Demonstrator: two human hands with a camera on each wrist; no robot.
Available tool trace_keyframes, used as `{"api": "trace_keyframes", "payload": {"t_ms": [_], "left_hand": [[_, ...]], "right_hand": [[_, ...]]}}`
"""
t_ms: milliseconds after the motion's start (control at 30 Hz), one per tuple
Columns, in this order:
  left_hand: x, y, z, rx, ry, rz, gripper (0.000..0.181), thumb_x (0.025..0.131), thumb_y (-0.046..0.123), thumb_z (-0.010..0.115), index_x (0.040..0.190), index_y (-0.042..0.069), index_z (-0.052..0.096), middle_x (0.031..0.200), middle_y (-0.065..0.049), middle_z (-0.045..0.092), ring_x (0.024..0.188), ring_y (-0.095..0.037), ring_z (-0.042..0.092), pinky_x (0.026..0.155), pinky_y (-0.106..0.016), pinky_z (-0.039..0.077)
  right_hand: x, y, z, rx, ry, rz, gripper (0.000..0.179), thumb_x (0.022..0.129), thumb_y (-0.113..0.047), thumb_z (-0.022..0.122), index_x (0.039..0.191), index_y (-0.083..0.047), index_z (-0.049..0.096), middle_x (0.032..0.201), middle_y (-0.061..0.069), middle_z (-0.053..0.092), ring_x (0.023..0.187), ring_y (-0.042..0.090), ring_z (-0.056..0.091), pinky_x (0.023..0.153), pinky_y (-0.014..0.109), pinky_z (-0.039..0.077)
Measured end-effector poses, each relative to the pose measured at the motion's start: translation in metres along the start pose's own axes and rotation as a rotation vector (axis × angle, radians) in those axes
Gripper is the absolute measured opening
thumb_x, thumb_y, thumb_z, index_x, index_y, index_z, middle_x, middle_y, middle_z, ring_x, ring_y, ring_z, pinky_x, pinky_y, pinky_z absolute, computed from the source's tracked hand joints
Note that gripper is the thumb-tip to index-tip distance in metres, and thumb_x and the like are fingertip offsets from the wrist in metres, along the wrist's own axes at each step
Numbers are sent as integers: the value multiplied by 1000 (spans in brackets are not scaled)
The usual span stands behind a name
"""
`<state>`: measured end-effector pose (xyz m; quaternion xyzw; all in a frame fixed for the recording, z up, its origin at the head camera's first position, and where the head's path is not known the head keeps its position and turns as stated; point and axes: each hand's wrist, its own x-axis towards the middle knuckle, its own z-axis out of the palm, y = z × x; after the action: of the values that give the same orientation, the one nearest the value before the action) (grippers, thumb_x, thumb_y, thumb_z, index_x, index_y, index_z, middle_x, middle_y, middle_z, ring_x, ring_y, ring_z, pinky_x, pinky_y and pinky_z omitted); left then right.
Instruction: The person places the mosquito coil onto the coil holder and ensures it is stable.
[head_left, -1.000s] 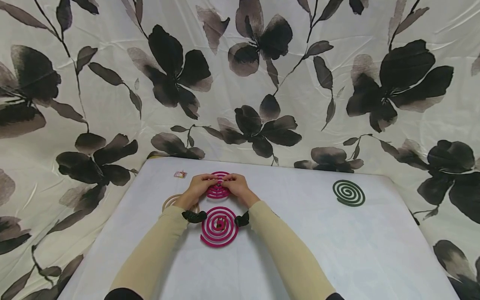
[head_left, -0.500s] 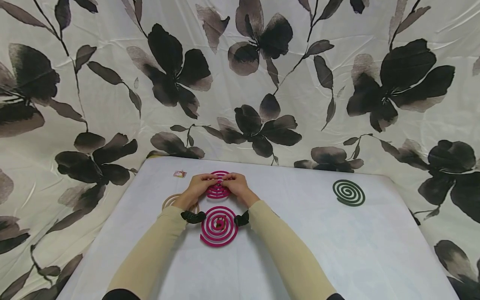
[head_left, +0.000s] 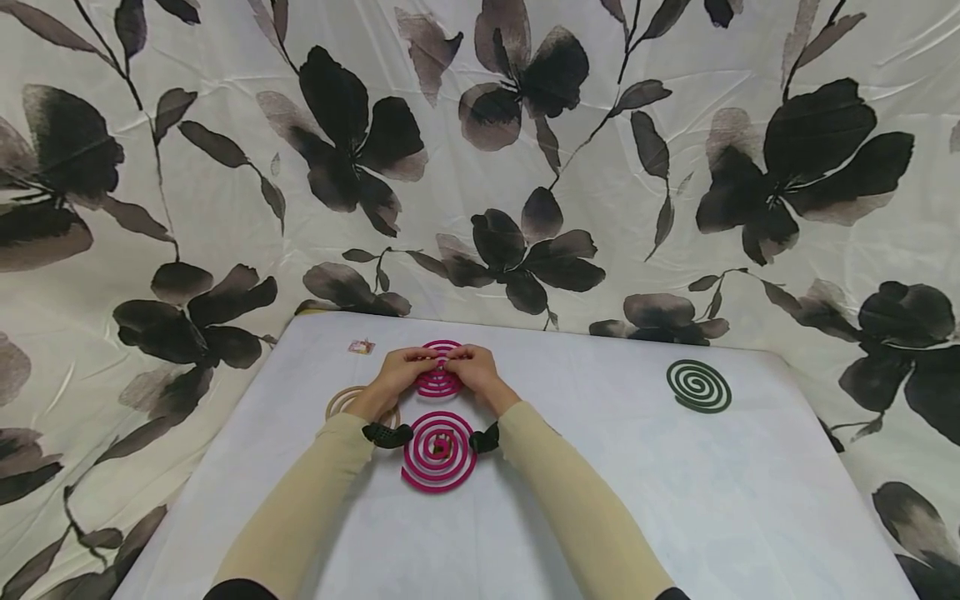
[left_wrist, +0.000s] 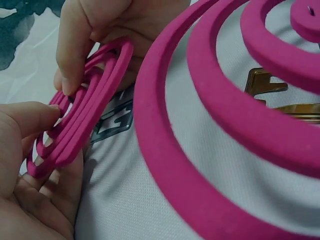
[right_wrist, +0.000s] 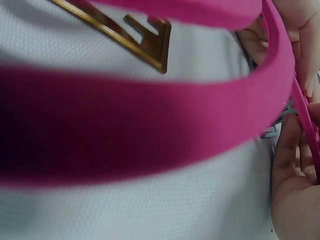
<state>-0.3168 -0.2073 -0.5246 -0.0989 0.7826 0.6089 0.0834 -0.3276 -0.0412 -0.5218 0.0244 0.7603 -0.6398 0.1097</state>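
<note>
In the head view a pink mosquito coil (head_left: 437, 385) is held between my two hands at the far middle of the table. My left hand (head_left: 393, 375) pinches its left side, and my right hand (head_left: 474, 372) pinches its right side. Seen from the left wrist, the held coil (left_wrist: 94, 117) is tilted up on edge, with fingertips pressed at its inner rings. A grey metal stand (left_wrist: 122, 120) shows partly behind it. Nearer, between the wrists, a second pink mosquito coil (head_left: 442, 488) sits raised above the cloth, with gold metal stand pieces (left_wrist: 257, 82) beneath.
A green mosquito coil (head_left: 698, 387) lies at the far right of the white table (head_left: 600, 467). Partly hidden by the left wrist is a tan coil (head_left: 333, 400). A small printed packet (head_left: 361, 347) lies at the back left. Behind the table hangs a flowered cloth (head_left: 660, 50).
</note>
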Motion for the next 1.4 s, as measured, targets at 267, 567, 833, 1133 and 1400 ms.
{"api": "trace_keyframes", "payload": {"t_ms": [267,567,833,1133,1400], "left_hand": [[3,1,1,-33,39,25,32,90,19,70,119,6,68,130,-11,57,120,-23,49,98,-36,40],[8,3,2,-23,20,33,36,87,21,73,119,6,68,135,-11,54,125,-23,44,100,-37,39],[8,3,2,15,8,35,33,87,21,74,115,5,70,131,-12,56,121,-23,46,96,-35,40],[6,2,1,42,-36,36,29,88,22,72,112,6,72,129,-12,58,118,-24,48,94,-35,41],[3,3,-1,24,-50,9,34,88,26,73,118,9,70,137,-11,51,125,-24,41,103,-41,34]], "right_hand": [[-1,-3,0,10,-14,13,9,83,-9,75,91,-6,72,104,6,62,86,15,54,67,24,49],[0,-2,-9,-4,-36,5,9,85,-11,73,93,-6,70,104,6,62,90,16,54,71,25,49],[-1,0,-9,9,-58,7,12,85,-13,75,91,-5,71,101,6,63,89,16,53,70,23,48],[-4,0,-10,58,-84,16,13,85,-10,75,93,-2,70,97,5,62,82,13,53,64,21,46],[0,5,-7,96,-48,12,14,82,-10,76,94,-3,71,93,3,62,78,11,53,63,21,45]]}}
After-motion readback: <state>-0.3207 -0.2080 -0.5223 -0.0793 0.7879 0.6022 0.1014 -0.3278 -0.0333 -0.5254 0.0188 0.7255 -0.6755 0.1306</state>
